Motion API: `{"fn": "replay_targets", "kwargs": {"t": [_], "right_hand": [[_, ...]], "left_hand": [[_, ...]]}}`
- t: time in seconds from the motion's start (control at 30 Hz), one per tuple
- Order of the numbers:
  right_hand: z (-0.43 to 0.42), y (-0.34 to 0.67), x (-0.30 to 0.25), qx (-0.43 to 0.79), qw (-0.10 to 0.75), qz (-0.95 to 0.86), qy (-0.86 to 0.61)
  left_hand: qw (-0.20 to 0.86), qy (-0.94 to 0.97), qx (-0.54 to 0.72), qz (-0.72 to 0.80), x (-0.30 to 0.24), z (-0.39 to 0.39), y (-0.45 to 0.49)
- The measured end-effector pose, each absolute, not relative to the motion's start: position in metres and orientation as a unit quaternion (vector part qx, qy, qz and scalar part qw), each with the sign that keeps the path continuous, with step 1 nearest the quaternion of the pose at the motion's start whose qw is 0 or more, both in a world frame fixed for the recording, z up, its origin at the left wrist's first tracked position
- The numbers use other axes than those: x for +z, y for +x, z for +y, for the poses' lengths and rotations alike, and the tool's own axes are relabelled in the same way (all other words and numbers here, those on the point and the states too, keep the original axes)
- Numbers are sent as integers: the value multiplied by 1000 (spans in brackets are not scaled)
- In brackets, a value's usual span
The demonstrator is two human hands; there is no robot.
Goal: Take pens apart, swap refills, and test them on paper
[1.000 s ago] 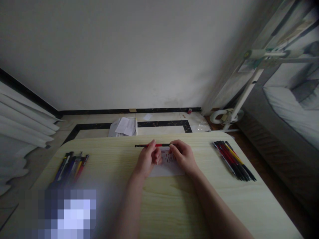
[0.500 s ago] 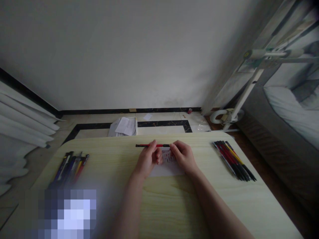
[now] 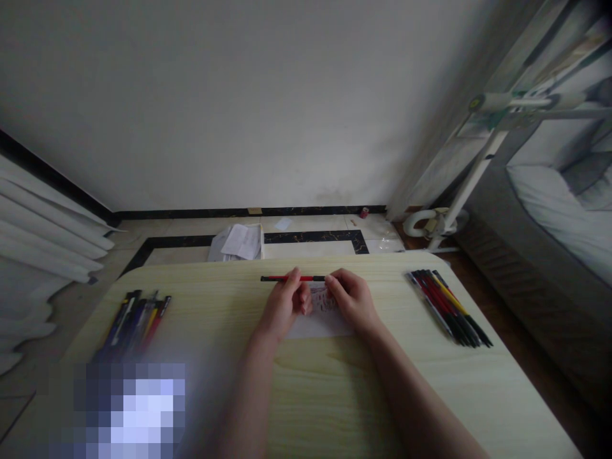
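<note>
A red and black pen lies level between my two hands, above the far half of the table. My left hand is closed around its red barrel, thumb on top, with the black left end sticking out. At the other end, my right hand pinches the black tip part between thumb and fingers. Beneath the hands rests a white sheet of paper with dark and reddish marks on it, partly hidden by both hands.
Several pens lie side by side at the right of the wooden table. Another group of pens lies at the left, near a blurred-out bright patch. Beyond the table, papers sit on the floor; a white metal frame stands right.
</note>
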State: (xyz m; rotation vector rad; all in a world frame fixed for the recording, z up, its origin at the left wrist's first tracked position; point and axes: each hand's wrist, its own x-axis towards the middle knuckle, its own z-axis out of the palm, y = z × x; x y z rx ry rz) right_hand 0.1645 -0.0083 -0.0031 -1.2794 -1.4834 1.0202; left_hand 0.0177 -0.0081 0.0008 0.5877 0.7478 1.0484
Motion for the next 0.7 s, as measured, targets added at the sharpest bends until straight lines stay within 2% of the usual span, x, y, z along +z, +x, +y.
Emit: {"fn": "replay_targets", "kwargs": {"t": [0.7], "right_hand": [[-7, 165, -10, 399, 455, -605, -517]], "left_hand": [[763, 263, 474, 352, 2, -7, 18]]}}
